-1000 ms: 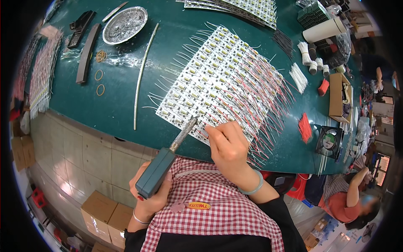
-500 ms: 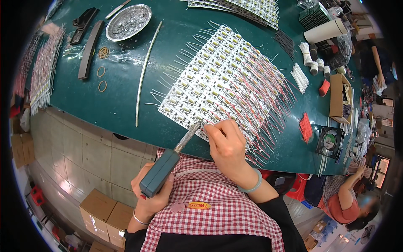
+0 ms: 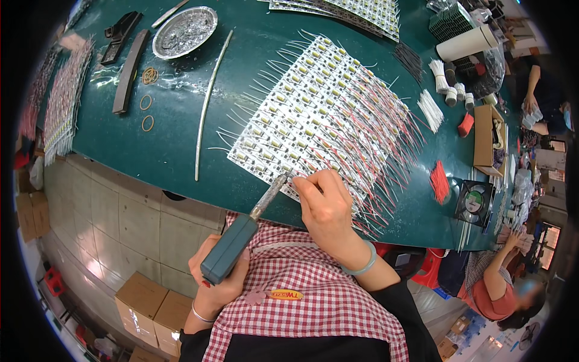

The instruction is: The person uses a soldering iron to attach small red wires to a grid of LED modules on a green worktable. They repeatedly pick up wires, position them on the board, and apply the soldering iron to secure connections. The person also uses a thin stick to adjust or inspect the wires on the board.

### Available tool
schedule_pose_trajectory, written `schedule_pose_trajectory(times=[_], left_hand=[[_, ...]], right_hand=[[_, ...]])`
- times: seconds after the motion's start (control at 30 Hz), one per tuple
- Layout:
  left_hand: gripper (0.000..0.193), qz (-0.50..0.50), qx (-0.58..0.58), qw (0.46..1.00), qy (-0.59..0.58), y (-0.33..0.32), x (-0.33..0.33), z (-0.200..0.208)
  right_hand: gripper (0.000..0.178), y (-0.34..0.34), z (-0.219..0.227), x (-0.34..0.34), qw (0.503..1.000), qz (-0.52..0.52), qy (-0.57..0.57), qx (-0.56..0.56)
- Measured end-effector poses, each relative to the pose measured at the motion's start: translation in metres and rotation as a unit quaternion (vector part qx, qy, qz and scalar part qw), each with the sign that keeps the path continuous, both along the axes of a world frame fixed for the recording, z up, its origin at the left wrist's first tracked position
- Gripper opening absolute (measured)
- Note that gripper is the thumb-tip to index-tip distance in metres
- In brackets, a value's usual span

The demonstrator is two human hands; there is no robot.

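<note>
Almost nothing has shifted since half a second ago: my right hand (image 3: 325,208) sits at the same spot, and only a co-worker's arm at the far right edge has moved. My right fingertips (image 3: 300,185) are pressed together, pinching what looks like a thin wire at the near edge of the LED circuit board panel (image 3: 313,114). My left hand (image 3: 220,283) is wrapped tight around the grey-green handle of the soldering iron (image 3: 241,232); its dull, crusted metal tip touches the panel just beside the pinched wire.

I judge that the hot tip is very close to my fingertips, so a small slip could burn them. If the iron rests too long, it could lift a pad or melt the red wire insulation. A pull on the wire could also drag the light panel.

This panel is white and flat, with rows of small yellow parts and many thin red and white wires fanning off both sides. It lies on the smooth dark green table (image 3: 175,151). Farther away I see a long straight solder bar (image 3: 208,102), a shiny round metal dish (image 3: 184,31) and some rubber bands (image 3: 145,102).
</note>
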State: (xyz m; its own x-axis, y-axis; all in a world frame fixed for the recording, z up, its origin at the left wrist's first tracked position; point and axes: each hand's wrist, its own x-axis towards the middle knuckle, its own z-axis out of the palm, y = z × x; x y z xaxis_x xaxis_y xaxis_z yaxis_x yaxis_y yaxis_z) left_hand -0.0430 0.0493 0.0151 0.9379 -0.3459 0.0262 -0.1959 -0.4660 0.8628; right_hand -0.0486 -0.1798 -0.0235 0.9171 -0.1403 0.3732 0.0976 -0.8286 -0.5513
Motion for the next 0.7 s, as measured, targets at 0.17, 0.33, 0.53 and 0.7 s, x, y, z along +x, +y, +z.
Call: schedule_pose_trajectory(times=[0.17,0.33,0.53,0.7], left_hand=[[0.019,0.002,-0.015,1.000,-0.012,0.011,-0.008,-0.012],[0.021,-0.012,-0.016,1.000,-0.022,0.008,-0.005,-0.005],[0.023,-0.001,-0.028,0.999,-0.017,0.009,-0.007,-0.004],[0.023,0.011,-0.033,0.999,-0.017,0.014,-0.011,-0.005]], right_hand=[[0.023,0.001,0.001,0.001,1.000,-0.003,-0.003,-0.002],[0.021,0.001,0.000,0.001,1.000,-0.003,-0.009,-0.003],[0.019,0.000,0.001,0.000,1.000,-0.010,-0.020,0.001],[0.020,0.003,0.017,-0.005,0.999,-0.004,-0.052,-0.007]])
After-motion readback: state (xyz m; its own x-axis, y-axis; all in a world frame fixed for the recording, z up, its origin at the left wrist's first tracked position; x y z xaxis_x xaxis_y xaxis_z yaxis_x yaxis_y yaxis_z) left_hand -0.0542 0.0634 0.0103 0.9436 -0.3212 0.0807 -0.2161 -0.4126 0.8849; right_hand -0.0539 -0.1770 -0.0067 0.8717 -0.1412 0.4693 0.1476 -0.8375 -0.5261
